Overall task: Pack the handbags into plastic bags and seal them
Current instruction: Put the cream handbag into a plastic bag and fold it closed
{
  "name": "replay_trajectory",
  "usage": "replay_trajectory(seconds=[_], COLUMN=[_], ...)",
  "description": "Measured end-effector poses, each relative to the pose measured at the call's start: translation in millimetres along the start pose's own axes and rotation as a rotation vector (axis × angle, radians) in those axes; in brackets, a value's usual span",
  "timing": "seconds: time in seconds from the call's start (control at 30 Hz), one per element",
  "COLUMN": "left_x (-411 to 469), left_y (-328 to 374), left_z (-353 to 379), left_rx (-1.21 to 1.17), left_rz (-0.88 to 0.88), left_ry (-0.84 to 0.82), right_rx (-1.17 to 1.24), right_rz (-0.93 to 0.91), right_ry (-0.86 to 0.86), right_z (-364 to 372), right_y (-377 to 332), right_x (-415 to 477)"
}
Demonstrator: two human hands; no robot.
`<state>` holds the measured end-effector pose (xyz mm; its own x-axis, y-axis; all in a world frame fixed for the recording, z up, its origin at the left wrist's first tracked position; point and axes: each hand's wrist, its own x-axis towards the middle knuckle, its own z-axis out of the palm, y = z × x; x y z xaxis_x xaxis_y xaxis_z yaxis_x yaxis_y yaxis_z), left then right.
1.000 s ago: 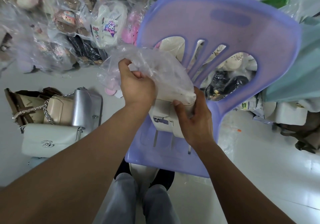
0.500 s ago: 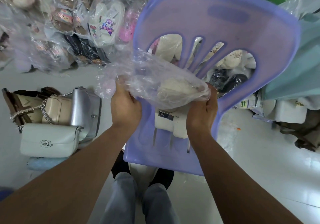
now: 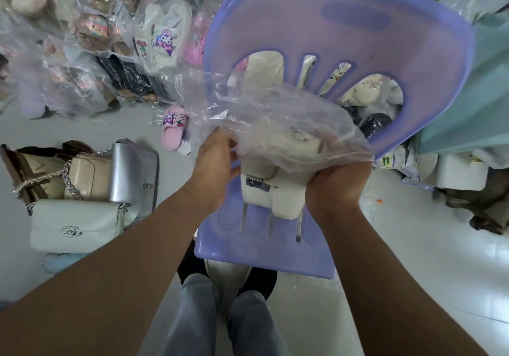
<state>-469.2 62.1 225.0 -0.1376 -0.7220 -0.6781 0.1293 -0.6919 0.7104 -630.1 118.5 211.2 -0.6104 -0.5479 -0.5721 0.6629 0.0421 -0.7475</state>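
Handbag: we see the white handbag (image 3: 275, 198) standing on the seat of the purple chair (image 3: 344, 38). Its upper part is under film, and its lower part with the metal clasp is bare.
Handling: we judge it light and boxy, with firm sides and a smooth, leather-like skin that should slide easily against film. The corners are where it may snag.
Plastic bag: the clear plastic bag (image 3: 283, 124) is thin, crinkled and limp, and it billows above the handbag. We expect it to tear if yanked.
Left grip: our left hand (image 3: 214, 168) pinches the mouth of the film at the handbag's left side.
Right grip: our right hand (image 3: 338, 187) is curled round gathered film against the handbag's right side.
Where to hold: we would take the mouth's edge on both sides and draw it down evenly.
Chair: hard, glossy moulded plastic with a slotted seat and back.
Waiting: a silver bag (image 3: 132, 171), a beige chain bag (image 3: 85, 173) and a pale flap bag (image 3: 74, 226) sit huddled together on the floor, unwrapped.
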Motion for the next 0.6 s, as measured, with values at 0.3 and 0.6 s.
replay_trajectory(seconds=[0.3, 0.6], left_x=[2, -11], left_y=[-9, -23], left_z=[4, 1], left_rx=[0.345, 0.105], left_rz=[0.154, 0.262], left_ry=[-0.017, 0.156], right_rx=[0.229, -0.031], right_rz=[0.192, 0.178], right_ry=[0.059, 0.053], right_z=[-11, -17], right_y=[-18, -3], right_x=[-4, 1])
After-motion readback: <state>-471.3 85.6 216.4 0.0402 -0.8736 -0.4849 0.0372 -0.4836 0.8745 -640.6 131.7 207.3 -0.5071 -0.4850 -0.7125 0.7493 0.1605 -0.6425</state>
